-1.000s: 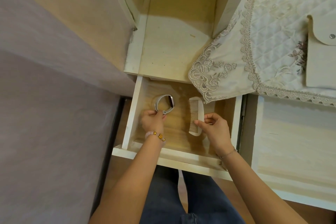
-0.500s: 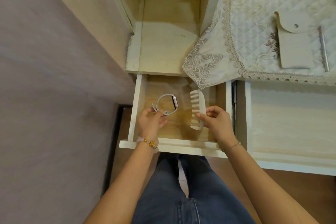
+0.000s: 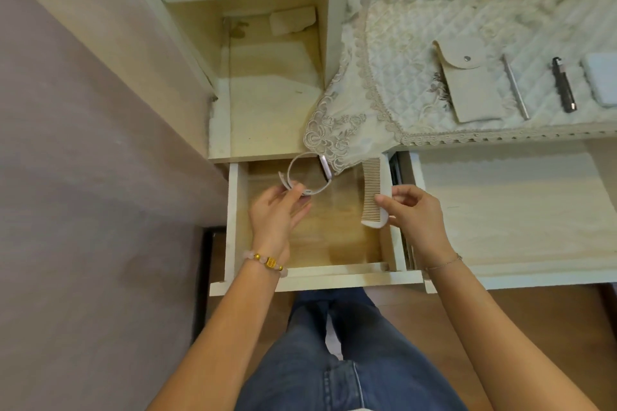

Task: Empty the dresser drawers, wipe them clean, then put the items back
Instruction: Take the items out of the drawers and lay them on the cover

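The step in hand looks like emptying the open drawer (image 3: 334,279) at the centre of the frame. Its wooden floor shows nothing else lying on it, and both hands hold an item over it. It could instead be the putting-back step, which one frame cannot rule out. Still, the flap pouch (image 3: 467,87), the thin metal stick (image 3: 516,90) and the dark pen (image 3: 563,85) laid in a row on the lace-edged quilted cover (image 3: 410,30) at upper right suggest things are being set out there. The left hand (image 3: 278,210) pinches the strap end of a pale smartwatch (image 3: 309,173) between thumb and fingertips, the remaining fingers loose. The watch loop stands just above and right of that hand, over the back of the drawer, and its face overlaps the hanging lace corner of the cover. The right hand (image 3: 414,213) pinches the spine of a white comb (image 3: 372,190) near its lower end with thumb and forefinger, the other fingers curled beside it. The comb runs up and down the frame just left of that hand, teeth pointing left, its upper end close to the lace corner and the drawer's right wall. If this is emptying, the next move calls for carrying both items up and right to a free patch of the cover. The watch must clear the lace so it does not snag, and both should be laid flat beside the pouch before wiping begins.
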